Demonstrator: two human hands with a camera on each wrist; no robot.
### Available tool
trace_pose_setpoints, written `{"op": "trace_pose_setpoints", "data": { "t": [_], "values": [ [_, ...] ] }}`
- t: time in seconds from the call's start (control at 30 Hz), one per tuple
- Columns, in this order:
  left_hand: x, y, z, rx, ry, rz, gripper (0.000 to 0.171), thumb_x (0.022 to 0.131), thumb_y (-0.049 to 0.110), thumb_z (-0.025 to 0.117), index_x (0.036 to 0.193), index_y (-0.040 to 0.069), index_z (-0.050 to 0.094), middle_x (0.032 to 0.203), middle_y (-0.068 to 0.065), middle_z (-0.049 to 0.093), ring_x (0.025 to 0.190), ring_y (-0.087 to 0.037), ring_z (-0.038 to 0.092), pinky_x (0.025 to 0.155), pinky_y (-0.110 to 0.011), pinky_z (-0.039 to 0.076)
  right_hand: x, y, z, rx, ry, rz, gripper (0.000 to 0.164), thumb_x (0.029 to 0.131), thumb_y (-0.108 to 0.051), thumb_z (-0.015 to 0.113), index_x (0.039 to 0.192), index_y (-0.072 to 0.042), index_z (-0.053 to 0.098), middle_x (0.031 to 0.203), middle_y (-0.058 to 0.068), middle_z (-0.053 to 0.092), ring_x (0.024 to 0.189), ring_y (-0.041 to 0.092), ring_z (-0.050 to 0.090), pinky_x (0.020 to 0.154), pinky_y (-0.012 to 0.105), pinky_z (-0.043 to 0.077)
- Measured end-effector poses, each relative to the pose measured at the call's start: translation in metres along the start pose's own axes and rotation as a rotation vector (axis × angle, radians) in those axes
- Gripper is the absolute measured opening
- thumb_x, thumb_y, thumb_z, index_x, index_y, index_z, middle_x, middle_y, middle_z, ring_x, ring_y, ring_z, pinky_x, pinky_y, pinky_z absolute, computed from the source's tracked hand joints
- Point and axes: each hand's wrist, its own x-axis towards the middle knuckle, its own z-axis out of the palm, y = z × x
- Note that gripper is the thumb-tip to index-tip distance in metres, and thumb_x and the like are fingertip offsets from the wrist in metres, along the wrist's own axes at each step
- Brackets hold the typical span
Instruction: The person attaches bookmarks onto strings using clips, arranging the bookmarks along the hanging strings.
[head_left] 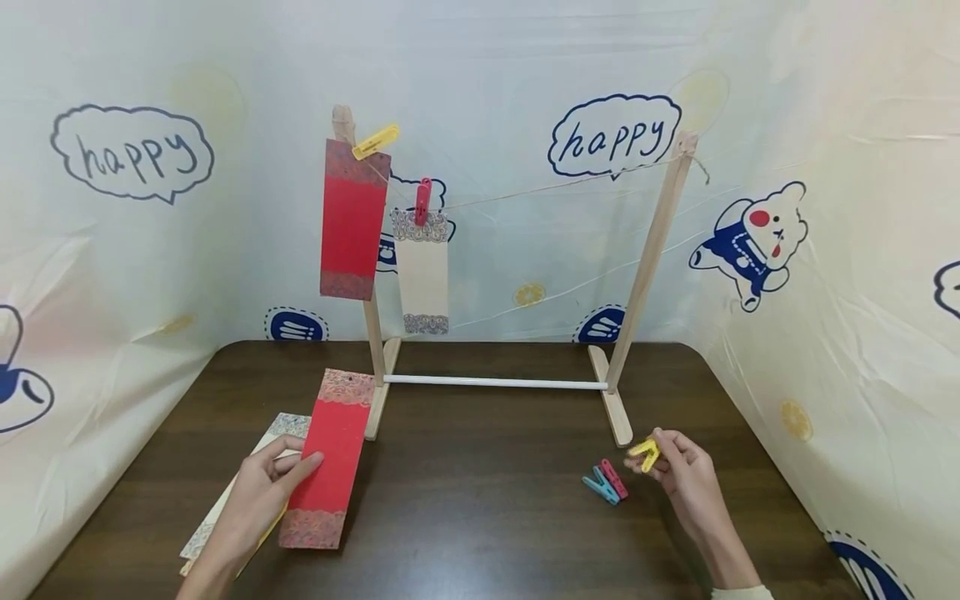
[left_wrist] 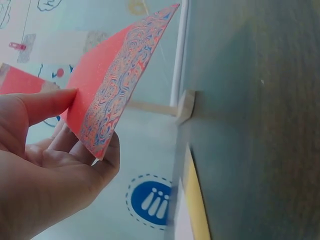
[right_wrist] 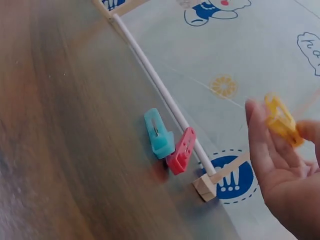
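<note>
My left hand (head_left: 258, 492) pinches a red card (head_left: 330, 446) with patterned bands at both ends, thumb on its front face, and holds it tilted above the table. In the left wrist view the same red card (left_wrist: 100, 80) shows its swirled band. Between thumb and fingers my right hand (head_left: 690, 483) holds a yellow clothespin (head_left: 645, 455), also seen in the right wrist view as a yellow clothespin (right_wrist: 283, 120). Left of that hand, a blue clothespin (head_left: 601, 487) and a pink clothespin (head_left: 614, 479) lie side by side on the table.
A wooden stand with a white crossbar (head_left: 495, 382) carries a string (head_left: 555, 188). A red card (head_left: 352, 225) hangs there from a yellow clothespin (head_left: 377, 142), beside a cream card (head_left: 423, 275) under a pink clothespin (head_left: 423, 202). More cards (head_left: 217, 517) lie beneath my left hand.
</note>
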Motion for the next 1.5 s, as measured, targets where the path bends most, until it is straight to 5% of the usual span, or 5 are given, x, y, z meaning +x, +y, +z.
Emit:
{"op": "trace_pose_setpoints", "data": {
  "t": [0.4, 0.63, 0.83, 1.03, 1.5],
  "values": [
    [-0.010, 0.017, 0.010, 0.092, 0.006, 0.229, 0.026, 0.094, 0.019, 0.070, 0.111, 0.001, 0.061, 0.097, -0.015, 0.075, 0.067, -0.015, 0.067, 0.059, -0.030, 0.056, -0.006, -0.016, -0.009, -0.030, -0.079, 0.076, 0.022, 0.107, -0.016, 0.046, 0.100, 0.001, 0.058, 0.085, 0.007, 0.071, 0.076, 0.021, 0.070, 0.068, 0.032, 0.058],
    [-0.009, 0.029, 0.012, 0.074, -0.030, 0.269, 0.026, 0.094, 0.019, 0.071, 0.110, 0.002, 0.060, 0.095, -0.013, 0.075, 0.068, -0.016, 0.069, 0.060, -0.031, 0.056, -0.009, -0.020, -0.012, -0.105, 0.023, 0.139, 0.029, 0.105, -0.022, 0.052, 0.108, 0.004, 0.064, 0.073, 0.003, 0.061, 0.056, 0.012, 0.056, 0.043, 0.024, 0.046],
    [-0.007, 0.035, 0.015, 0.072, -0.049, 0.227, 0.027, 0.094, 0.021, 0.071, 0.112, 0.003, 0.060, 0.100, -0.014, 0.075, 0.071, -0.018, 0.069, 0.062, -0.032, 0.058, -0.006, -0.024, -0.011, -0.293, 0.172, 0.276, 0.045, 0.100, -0.037, 0.060, 0.115, 0.004, 0.070, 0.082, 0.006, 0.062, 0.061, 0.010, 0.051, 0.048, 0.025, 0.044],
    [-0.006, 0.041, 0.017, 0.055, -0.087, 0.236, 0.027, 0.094, 0.023, 0.070, 0.110, 0.004, 0.059, 0.097, -0.011, 0.075, 0.072, -0.020, 0.069, 0.061, -0.034, 0.058, -0.006, -0.029, -0.013, -0.445, 0.085, 0.345, 0.051, 0.103, -0.040, 0.053, 0.131, 0.002, 0.061, 0.108, 0.007, 0.058, 0.078, 0.013, 0.047, 0.063, 0.028, 0.044],
    [-0.001, 0.057, 0.022, 0.061, -0.116, 0.298, 0.027, 0.094, 0.022, 0.070, 0.112, 0.005, 0.059, 0.092, -0.007, 0.075, 0.072, -0.021, 0.066, 0.061, -0.032, 0.057, -0.001, -0.039, -0.007, -0.534, 0.013, 0.107, 0.031, 0.100, -0.021, 0.062, 0.104, 0.010, 0.063, 0.078, 0.009, 0.062, 0.061, 0.015, 0.056, 0.056, 0.028, 0.050]
  ]
}}
